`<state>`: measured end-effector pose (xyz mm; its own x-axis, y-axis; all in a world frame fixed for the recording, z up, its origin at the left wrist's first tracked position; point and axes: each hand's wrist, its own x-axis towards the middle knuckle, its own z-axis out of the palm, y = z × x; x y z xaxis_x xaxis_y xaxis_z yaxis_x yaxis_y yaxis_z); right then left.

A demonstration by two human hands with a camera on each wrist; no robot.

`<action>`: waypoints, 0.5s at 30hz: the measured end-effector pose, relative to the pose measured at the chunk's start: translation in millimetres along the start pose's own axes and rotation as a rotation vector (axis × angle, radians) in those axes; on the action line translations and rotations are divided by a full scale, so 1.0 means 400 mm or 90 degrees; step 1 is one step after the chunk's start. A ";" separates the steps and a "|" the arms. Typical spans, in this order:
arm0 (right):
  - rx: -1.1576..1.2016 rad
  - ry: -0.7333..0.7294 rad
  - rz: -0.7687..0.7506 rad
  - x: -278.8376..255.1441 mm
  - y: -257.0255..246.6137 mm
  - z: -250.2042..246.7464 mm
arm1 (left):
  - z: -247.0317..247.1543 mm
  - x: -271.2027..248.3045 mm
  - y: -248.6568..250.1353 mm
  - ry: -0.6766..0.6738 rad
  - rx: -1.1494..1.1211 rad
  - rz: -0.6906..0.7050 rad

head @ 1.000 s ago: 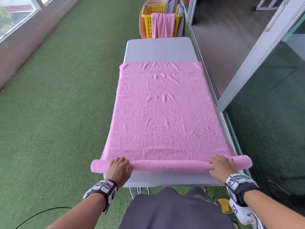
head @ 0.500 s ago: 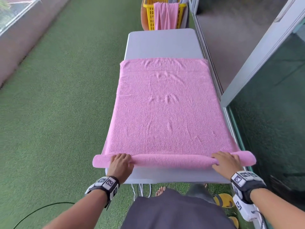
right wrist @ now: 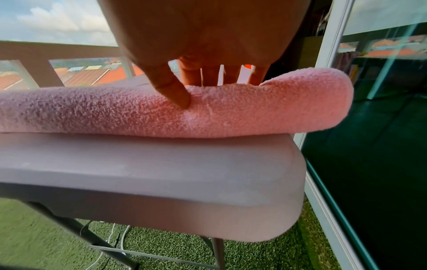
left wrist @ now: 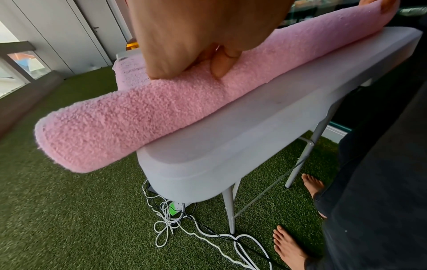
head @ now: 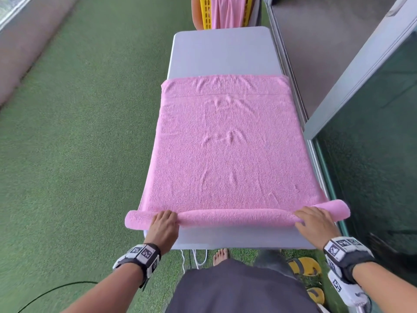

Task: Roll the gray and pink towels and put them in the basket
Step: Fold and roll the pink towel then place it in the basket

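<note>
A pink towel (head: 228, 150) lies flat along the grey table (head: 223, 50). Its near end is rolled into a tube (head: 237, 216) that sticks out past both table sides. My left hand (head: 163, 222) curls over the roll near its left end, with the thumb (left wrist: 221, 64) pressing into the roll (left wrist: 138, 124). My right hand (head: 313, 220) grips it near the right end, fingers over the top and thumb (right wrist: 177, 93) on the front of the roll (right wrist: 254, 113). The yellow basket (head: 206, 12) stands beyond the far end, another pink towel (head: 226, 12) hanging over its rim.
A glass door and frame (head: 372, 154) run close along the table's right side. White cables (left wrist: 184, 228) lie tangled on the green turf under the table. Yellow slippers (head: 304, 265) and my bare feet (left wrist: 289, 246) are at the near end.
Both hands have pushed the roll a little further away along the table, leaving more bare table edge in front of it. The view has tilted down.
</note>
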<state>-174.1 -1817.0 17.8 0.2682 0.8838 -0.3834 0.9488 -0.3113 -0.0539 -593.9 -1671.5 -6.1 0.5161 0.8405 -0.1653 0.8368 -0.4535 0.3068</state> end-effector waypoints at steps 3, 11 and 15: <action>-0.002 -0.028 0.000 0.030 -0.001 -0.013 | -0.004 0.020 -0.001 -0.034 -0.010 -0.014; 0.012 0.057 0.033 0.108 -0.014 -0.035 | -0.035 0.084 0.002 0.036 0.057 -0.001; 0.062 0.056 -0.015 0.091 -0.036 -0.007 | -0.005 0.066 0.015 0.059 0.030 -0.004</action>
<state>-177.7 -1779.3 7.1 0.2642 0.9168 -0.2993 0.9352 -0.3194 -0.1530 -575.8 -1651.3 -6.6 0.4933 0.8662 -0.0796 0.8488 -0.4593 0.2619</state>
